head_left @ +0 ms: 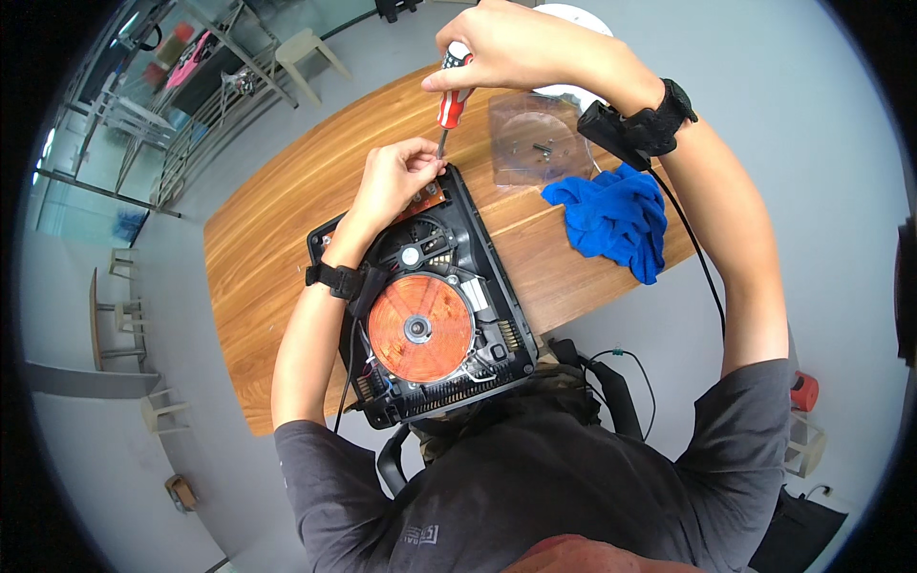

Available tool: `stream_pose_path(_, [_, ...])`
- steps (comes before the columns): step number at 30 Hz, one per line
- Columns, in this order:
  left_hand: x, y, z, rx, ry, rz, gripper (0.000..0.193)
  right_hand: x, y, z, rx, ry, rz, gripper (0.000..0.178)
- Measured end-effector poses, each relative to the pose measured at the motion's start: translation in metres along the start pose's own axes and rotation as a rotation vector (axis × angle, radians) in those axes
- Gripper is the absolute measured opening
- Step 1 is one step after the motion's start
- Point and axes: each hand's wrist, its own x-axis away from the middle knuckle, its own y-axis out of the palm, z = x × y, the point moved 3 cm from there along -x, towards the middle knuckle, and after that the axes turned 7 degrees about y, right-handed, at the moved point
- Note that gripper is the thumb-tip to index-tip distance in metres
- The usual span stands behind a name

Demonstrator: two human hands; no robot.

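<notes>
My right hand (497, 48) grips the handle of a screwdriver (451, 108), which is red with white and dark parts. Its shaft points down at the far corner of an opened induction cooker (492, 258). Close around the tip, the fingers of my left hand (394, 180) are pinched together; whatever they hold is too small to make out. Inside the cooker's black housing are a round copper coil (420, 329), a fan (411, 256) and an orange-brown circuit board (427, 199), partly covered by my left hand. The cooker's near end overhangs the table edge above my lap.
The wooden table (277, 248) carries a clear plastic sheet or tray (511, 172) with small dark pieces on it, and a crumpled blue cloth (616, 222). A white round object (573, 17) lies beyond my right forearm. Black cables trail from both wrist straps.
</notes>
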Motion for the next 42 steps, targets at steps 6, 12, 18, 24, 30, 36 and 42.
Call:
stream_pose_path(6, [0.004,-0.002,0.0,0.061,0.005,-0.004,0.026,0.002,0.002,0.0,0.06,0.0,0.039,0.049])
stream_pose_path(12, [0.005,-0.002,0.003,0.047,0.002,-0.004,0.026,0.009,-0.014,-0.012,0.089,0.11,-0.077,0.051])
stream_pose_path(18, [0.001,-0.001,0.007,-0.026,0.05,-0.002,0.026,0.026,-0.034,-0.028,0.168,0.176,-0.043,0.054])
stream_pose_path(24, [0.0,0.002,0.012,-0.111,0.076,0.009,0.025,0.024,-0.025,-0.028,0.159,0.164,0.04,0.057])
stream_pose_path(30, [-0.004,0.004,0.009,-0.131,0.076,-0.002,0.024,0.019,-0.027,-0.031,0.229,0.291,-0.127,0.056])
stream_pose_path(36, [-0.004,0.003,0.007,-0.152,0.078,-0.001,0.023,0.023,-0.033,-0.036,0.184,0.246,-0.134,0.055])
stream_pose_path(42, [-0.004,0.005,0.005,-0.07,0.095,0.034,0.024,0.019,-0.022,-0.021,0.207,0.231,-0.073,0.055])
